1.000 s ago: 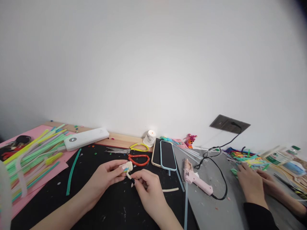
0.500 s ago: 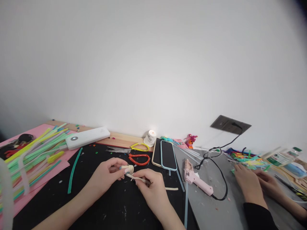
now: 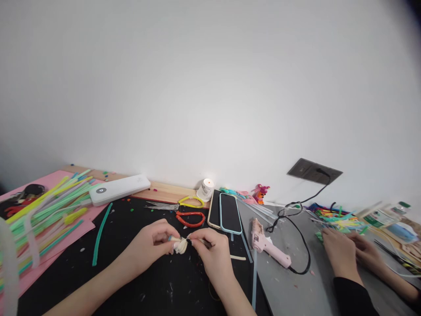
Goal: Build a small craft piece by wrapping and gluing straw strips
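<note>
A small cream bundle point(image 3: 180, 247), wound from what looks like fuzzy pipe cleaner, is pinched in my left hand point(image 3: 148, 245) over the black mat point(image 3: 154, 289). At its right side my right hand point(image 3: 213, 251) closes finger and thumb on a cream pipe cleaner strand, mostly hidden by the fingers. To the right of that hand a cream end point(image 3: 238, 258) shows on the mat; whether it joins the strand I cannot tell. Just beyond my hands lie scissors point(image 3: 190, 218) with one red and one yellow handle loop.
Coloured pipe cleaners point(image 3: 49, 215) and a white device point(image 3: 120, 189) are at the left. A paper cup point(image 3: 206, 189), two phones point(image 3: 230, 213) and a pink glue gun point(image 3: 268, 245) with a black cord stand right of centre. Another person's hands point(image 3: 340, 248) work at the far right.
The cream bundle has turned in my left fingers and now hangs lower, facing me. My right hand has risen slightly, its fingertips beside the bundle, and the strand between the hands shows less.
</note>
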`<state>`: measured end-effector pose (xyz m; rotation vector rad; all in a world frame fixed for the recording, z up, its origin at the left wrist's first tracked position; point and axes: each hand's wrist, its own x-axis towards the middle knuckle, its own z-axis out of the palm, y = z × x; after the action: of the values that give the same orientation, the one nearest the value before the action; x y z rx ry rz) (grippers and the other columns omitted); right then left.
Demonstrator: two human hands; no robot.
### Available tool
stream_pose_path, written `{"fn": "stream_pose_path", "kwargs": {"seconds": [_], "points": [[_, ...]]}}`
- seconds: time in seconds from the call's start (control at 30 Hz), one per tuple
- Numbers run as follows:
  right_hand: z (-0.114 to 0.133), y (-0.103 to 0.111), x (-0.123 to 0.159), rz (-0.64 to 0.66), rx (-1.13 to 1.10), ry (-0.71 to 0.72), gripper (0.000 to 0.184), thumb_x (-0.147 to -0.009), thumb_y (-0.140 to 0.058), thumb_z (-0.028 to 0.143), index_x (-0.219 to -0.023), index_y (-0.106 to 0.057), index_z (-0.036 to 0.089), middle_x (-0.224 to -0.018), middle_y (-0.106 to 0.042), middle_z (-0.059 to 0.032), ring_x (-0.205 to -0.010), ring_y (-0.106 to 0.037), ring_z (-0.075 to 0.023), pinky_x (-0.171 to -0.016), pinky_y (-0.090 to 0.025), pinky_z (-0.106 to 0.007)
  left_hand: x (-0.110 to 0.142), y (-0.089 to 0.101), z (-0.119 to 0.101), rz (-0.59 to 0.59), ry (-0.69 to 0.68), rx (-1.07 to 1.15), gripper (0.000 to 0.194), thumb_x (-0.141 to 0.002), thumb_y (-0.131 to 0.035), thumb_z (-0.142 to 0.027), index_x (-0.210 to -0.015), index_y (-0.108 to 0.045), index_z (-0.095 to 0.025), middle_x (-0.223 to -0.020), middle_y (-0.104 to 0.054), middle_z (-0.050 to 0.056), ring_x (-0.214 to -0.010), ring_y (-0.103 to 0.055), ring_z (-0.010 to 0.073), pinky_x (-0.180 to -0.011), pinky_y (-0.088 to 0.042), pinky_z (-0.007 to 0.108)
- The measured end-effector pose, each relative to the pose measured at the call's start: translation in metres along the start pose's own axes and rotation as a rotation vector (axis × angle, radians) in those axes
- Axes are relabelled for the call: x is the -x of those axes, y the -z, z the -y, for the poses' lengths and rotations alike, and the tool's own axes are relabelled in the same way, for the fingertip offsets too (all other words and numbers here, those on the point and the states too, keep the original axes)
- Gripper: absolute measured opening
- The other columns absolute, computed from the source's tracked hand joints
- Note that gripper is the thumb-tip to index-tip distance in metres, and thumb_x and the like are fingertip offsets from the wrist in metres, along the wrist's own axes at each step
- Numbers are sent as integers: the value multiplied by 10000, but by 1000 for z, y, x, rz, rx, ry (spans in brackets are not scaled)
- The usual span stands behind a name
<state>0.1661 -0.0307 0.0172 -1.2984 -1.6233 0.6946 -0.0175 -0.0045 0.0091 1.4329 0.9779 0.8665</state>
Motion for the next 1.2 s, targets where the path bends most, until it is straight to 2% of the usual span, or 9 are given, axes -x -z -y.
{"fn": "stream_pose_path", "kwargs": {"seconds": [0.17,0.37,0.5,0.6,0.73,0.97,1.2], "points": [[1,0,-2,13,-56,-65,187,-697,-599,44,-700,-736,171,-697,-717,-22,-643,-635,-154,-602,-453,-210,1,2,0,36,-39,-39,44,-708,-650,-215,-729,-684,-197,-769,-498,-30,-653,-567,134,-608,-436,231],[-3,-1,-3,12,-95,-130,150,-694,-599,76,-682,-722,163,-592,-655,2,-516,-524,-120,-502,-375,-204,3,3,-3,90,-93,-66,116,-778,-597,-270,-791,-691,-203,-836,-534,5,-725,-568,160,-663,-453,249],[-3,-1,-3,7,-96,-114,158,-689,-605,63,-675,-725,165,-644,-680,-12,-567,-560,-133,-538,-400,-211,2,3,-4,75,-119,-43,100,-757,-630,-280,-756,-680,-193,-825,-554,8,-726,-563,160,-653,-449,242],[-1,0,-3,23,-92,-78,171,-686,-615,49,-684,-735,172,-691,-701,-25,-632,-610,-152,-589,-436,-218,1,3,-3,57,-87,12,42,-707,-668,-223,-717,-654,-185,-780,-561,-9,-705,-568,153,-641,-445,237],[-1,1,-3,17,-66,-55,162,-670,-649,41,-691,-742,172,-703,-701,-33,-650,-626,-160,-604,-449,-223,2,2,-2,98,-22,74,45,-692,-665,-172,-707,-624,-181,-720,-584,-29,-681,-575,143,-635,-431,240],[4,6,-3,23,-60,42,178,-679,-655,29,-678,-742,184,-684,-697,-23,-677,-625,-160,-631,-450,-227,4,4,-3,178,70,212,147,-702,-705,-239,-736,-575,-178,-644,-617,-39,-620,-547,119,-610,-408,238],[3,2,-3,73,-168,51,205,-715,-613,49,-738,-754,196,-745,-722,-35,-702,-652,-170,-658,-483,-243,3,3,-4,203,87,431,245,-650,-766,-285,-736,-567,-170,-652,-605,-36,-579,-523,100,-562,-412,226]]}}
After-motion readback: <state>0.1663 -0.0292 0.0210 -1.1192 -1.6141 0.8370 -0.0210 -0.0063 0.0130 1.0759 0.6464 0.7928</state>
